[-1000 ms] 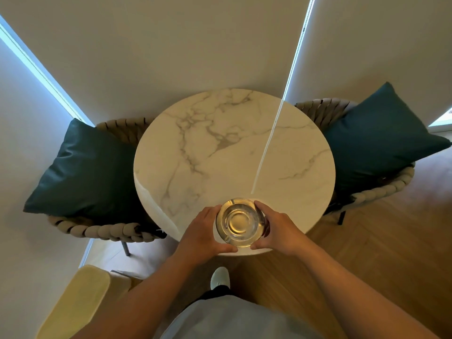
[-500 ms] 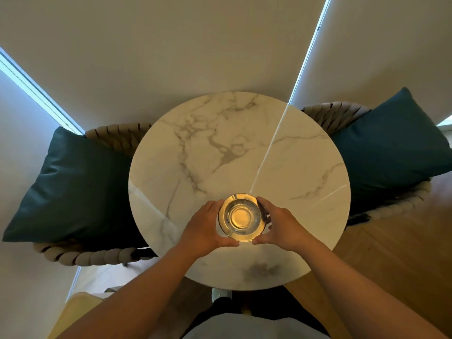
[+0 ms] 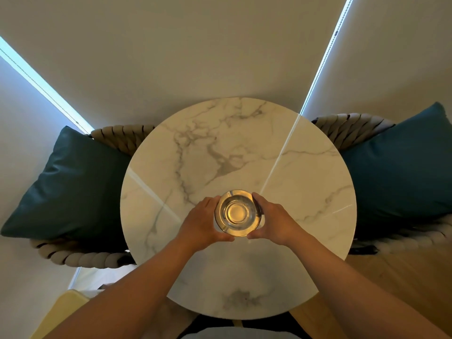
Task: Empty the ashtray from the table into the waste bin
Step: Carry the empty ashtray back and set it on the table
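Observation:
A round clear glass ashtray [image 3: 237, 213] with a golden glow is over the middle of the round white marble table [image 3: 305, 187]. My left hand [image 3: 204, 223] cups its left side and my right hand [image 3: 275, 221] cups its right side, thumbs nearly meeting under its near rim. The bowl of the ashtray looks bare; I see no ash or butts in it. Whether it rests on the marble or hovers just above it I cannot tell. No waste bin is in view.
A woven rope chair with a teal cushion [image 3: 71, 187] stands left of the table, and another with a teal cushion [image 3: 401, 172] stands right. Pale roller blinds hang behind. Wooden floor shows at the lower right, and a yellowish object [image 3: 58, 311] lies at the lower left.
Both hands have carried the ashtray from the table's near edge inward to its middle, and my view has moved forward over the table.

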{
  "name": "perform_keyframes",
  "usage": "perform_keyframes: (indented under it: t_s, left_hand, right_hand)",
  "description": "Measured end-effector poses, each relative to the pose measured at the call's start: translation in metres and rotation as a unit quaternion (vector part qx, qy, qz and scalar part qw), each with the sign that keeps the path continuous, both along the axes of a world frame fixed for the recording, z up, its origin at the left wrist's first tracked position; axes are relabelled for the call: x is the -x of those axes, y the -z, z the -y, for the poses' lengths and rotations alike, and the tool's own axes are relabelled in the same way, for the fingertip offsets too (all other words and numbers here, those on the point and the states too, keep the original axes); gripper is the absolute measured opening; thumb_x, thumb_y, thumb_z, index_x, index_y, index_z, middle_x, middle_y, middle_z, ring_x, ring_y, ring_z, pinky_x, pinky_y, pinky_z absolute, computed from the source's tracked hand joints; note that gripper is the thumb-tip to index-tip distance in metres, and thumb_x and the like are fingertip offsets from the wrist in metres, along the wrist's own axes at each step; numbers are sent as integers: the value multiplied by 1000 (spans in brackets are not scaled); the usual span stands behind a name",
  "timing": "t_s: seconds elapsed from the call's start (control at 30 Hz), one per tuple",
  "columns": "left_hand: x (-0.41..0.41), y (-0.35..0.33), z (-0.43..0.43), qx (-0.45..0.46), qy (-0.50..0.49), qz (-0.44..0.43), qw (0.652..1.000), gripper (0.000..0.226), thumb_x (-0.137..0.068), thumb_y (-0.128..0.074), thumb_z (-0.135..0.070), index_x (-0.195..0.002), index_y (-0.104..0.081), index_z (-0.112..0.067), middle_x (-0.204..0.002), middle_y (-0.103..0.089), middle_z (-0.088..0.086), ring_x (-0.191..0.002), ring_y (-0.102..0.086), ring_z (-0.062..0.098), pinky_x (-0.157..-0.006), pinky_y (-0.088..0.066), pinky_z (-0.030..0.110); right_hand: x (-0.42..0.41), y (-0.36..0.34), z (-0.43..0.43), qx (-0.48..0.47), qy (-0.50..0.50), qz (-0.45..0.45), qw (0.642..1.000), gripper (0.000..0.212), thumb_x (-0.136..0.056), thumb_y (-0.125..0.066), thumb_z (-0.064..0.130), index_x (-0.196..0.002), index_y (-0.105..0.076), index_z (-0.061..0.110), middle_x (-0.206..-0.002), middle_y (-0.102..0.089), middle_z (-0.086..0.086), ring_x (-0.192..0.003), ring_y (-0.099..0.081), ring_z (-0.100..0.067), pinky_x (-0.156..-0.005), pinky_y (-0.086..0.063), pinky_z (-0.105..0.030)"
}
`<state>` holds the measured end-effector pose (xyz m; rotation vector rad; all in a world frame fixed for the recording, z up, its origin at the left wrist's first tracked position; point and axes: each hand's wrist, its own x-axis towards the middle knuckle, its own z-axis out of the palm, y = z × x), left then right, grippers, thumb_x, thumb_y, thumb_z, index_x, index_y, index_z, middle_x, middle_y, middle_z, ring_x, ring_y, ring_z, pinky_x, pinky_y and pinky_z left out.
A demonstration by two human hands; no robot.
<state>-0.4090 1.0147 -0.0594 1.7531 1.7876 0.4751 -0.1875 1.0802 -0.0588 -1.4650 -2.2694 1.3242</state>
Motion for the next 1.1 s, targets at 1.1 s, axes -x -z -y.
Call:
perform_keyframes:
  t_s: [1.1]
  left_hand:
    - [17,90,-110,47,40,-116,991,103,-45,-84,-59,-131,-46,-18,-111,-50,6,-99,-47,28,-83,-45,40]
  right_hand:
    - [35,77,-81,-90,-1,178,980,112,-58,-88,45,-148,-29,12,-158,-17,-14,-150,-3,-33,-119,-17,-41]
